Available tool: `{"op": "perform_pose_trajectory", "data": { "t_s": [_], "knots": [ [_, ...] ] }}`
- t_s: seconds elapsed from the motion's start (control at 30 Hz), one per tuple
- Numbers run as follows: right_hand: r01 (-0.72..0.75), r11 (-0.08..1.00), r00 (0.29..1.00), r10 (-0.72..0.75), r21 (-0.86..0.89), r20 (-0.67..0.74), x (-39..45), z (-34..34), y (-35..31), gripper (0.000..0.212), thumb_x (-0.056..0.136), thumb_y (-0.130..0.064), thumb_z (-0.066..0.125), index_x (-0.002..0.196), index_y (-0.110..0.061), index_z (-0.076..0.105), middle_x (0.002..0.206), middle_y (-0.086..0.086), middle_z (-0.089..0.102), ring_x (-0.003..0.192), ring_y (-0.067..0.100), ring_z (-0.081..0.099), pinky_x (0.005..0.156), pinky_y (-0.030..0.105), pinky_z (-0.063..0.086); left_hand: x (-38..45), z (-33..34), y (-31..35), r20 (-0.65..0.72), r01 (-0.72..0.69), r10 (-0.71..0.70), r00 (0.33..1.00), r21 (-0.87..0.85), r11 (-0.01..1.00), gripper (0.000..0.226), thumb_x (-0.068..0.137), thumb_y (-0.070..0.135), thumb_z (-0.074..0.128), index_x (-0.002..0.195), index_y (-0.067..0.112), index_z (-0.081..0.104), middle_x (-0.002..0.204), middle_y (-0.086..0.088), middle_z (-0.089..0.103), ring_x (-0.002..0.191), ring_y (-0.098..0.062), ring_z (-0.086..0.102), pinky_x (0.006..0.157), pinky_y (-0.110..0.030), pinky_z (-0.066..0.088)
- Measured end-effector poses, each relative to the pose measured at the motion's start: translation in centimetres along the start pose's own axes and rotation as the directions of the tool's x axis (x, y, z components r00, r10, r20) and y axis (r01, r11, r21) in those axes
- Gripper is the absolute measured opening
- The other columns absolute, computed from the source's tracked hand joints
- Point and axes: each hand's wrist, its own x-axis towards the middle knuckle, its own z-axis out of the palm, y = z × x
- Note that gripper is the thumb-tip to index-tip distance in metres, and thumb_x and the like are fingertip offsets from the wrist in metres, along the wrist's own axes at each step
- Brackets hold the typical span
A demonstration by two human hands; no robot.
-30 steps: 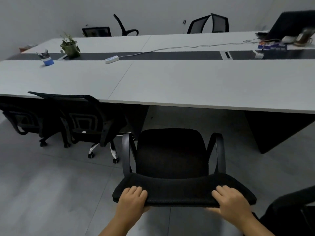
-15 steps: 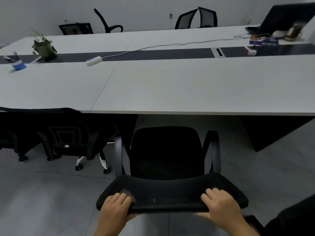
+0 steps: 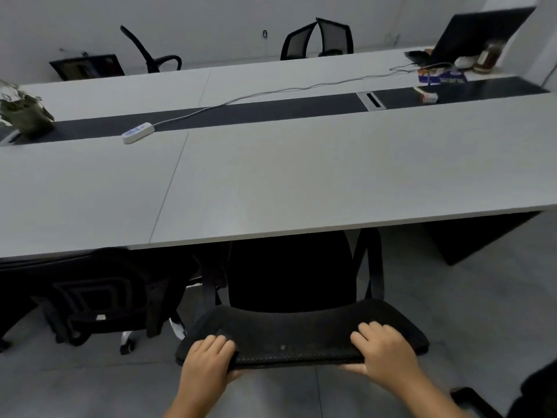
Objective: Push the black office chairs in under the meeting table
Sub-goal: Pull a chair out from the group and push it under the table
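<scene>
Grey floor tiles and a pale wall frame a long white meeting table (image 3: 301, 182) with a dark strip running down its middle, on which a white power strip (image 3: 138, 133) lies with its cable trailing toward the far right corner, where an open black laptop (image 3: 479, 34) stands among small clutter. A potted plant (image 3: 22, 114) sits at the left edge.

At the near edge, the person holds a black mesh-backed office chair (image 3: 289, 276) by the top of its backrest. The left hand (image 3: 208, 366) grips the left end of the backrest top, fingers curled over it and thumb beneath; the right hand (image 3: 384, 354) grips the right end the same way. The front of the chair's seat and the tips of its armrests lie under the table's near edge, while the rear of the seat and the backrest stand clear of it, so this chair looks only partly in.

Just to the left, a second black office chair (image 3: 99, 297) stands with its back nearly against the near edge and appears already tucked in. At the bottom right corner of the view a further dark shape (image 3: 530, 396) shows; whether it is another chair waiting its turn cannot be told. Behind the far edge, more black chairs (image 3: 319, 37) stand back from the table and probably remain to be pushed in.
</scene>
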Motion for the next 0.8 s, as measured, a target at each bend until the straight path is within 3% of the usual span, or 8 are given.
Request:
{"op": "perform_pose_trajectory", "data": {
  "t_s": [0.07,0.2,0.33,0.5,0.6,0.67,0.8],
  "knots": [
    [-0.003,1.000,1.000,0.004,-0.022,0.020,1.7,0.6,-0.8,0.055,0.065,-0.071,0.036,0.052,-0.019,0.053,0.049,-0.006,0.047,0.043,0.013,0.045,0.046,0.021,0.027,0.9,0.3,-2.0,0.060,0.012,-0.011,0.998,-0.005,1.000,0.071,0.033,0.052,0.082,0.071,0.022,0.030,0.064,0.006,0.044,0.064,-0.015,0.029,0.059,-0.028,0.023],
    [-0.034,0.999,0.999,0.034,-0.016,0.020,5.0,1.8,-2.4,0.054,0.065,-0.070,0.036,0.055,-0.019,0.051,0.050,-0.005,0.047,0.044,0.013,0.044,0.041,0.022,0.030,2.4,0.6,-5.7,0.057,-0.019,0.021,0.998,-0.019,1.000,0.054,0.049,0.056,0.066,0.071,0.023,0.029,0.068,0.007,0.039,0.065,-0.016,0.029,0.061,-0.026,0.023],
    [-0.035,0.999,0.998,0.036,-0.032,0.051,8.0,3.3,-3.5,0.052,0.061,-0.072,0.035,0.063,-0.020,0.042,0.051,-0.006,0.047,0.046,0.012,0.043,0.045,0.022,0.027,3.2,1.5,-8.6,0.144,0.059,-0.050,0.988,-0.061,0.996,0.084,0.016,0.051,0.087,0.071,0.023,0.030,0.052,0.006,0.050,0.065,-0.016,0.028,0.060,-0.028,0.022],
    [-0.036,0.998,0.997,0.039,-0.054,0.060,10.6,4.2,-3.2,0.055,0.071,-0.072,0.030,0.065,-0.019,0.039,0.051,-0.006,0.047,0.045,0.012,0.043,0.042,0.022,0.031,5.7,1.9,-10.9,0.144,0.053,-0.046,0.988,-0.045,0.998,0.084,0.015,0.048,0.087,0.071,0.020,0.031,0.052,0.003,0.051,0.064,-0.015,0.028,0.059,-0.031,0.022],
    [-0.028,0.998,0.999,0.030,-0.062,0.034,10.9,4.9,-2.8,0.065,0.083,-0.070,0.017,0.060,-0.017,0.049,0.051,-0.005,0.049,0.045,0.013,0.045,0.042,0.021,0.034,6.5,2.4,-11.5,0.047,0.027,-0.026,0.999,-0.036,0.999,0.064,0.042,0.054,0.077,0.070,0.018,0.031,0.060,0.002,0.046,0.063,-0.016,0.027,0.058,-0.029,0.022],
    [-0.023,0.997,1.000,0.024,-0.078,0.014,11.2,5.0,-2.3,0.059,0.081,-0.070,0.020,0.066,-0.017,0.042,0.051,-0.004,0.049,0.046,0.014,0.044,0.049,0.022,0.029,6.5,3.1,-11.3,-0.067,0.001,-0.002,0.998,-0.022,1.000,0.046,0.065,0.060,0.050,0.070,0.018,0.032,0.065,0.002,0.040,0.063,-0.017,0.027,0.059,-0.028,0.022],
    [0.006,0.996,1.000,-0.006,-0.084,0.000,12.0,5.3,-0.2,0.056,0.082,-0.070,0.017,0.069,-0.019,0.033,0.052,-0.004,0.048,0.053,0.014,0.035,0.054,0.028,0.024,7.4,4.1,-10.5,-0.152,0.032,-0.034,0.988,-0.016,0.999,0.051,0.090,0.059,0.016,0.069,0.016,0.033,0.058,-0.001,0.042,0.062,-0.018,0.026,0.058,-0.028,0.022]
  ]
}}
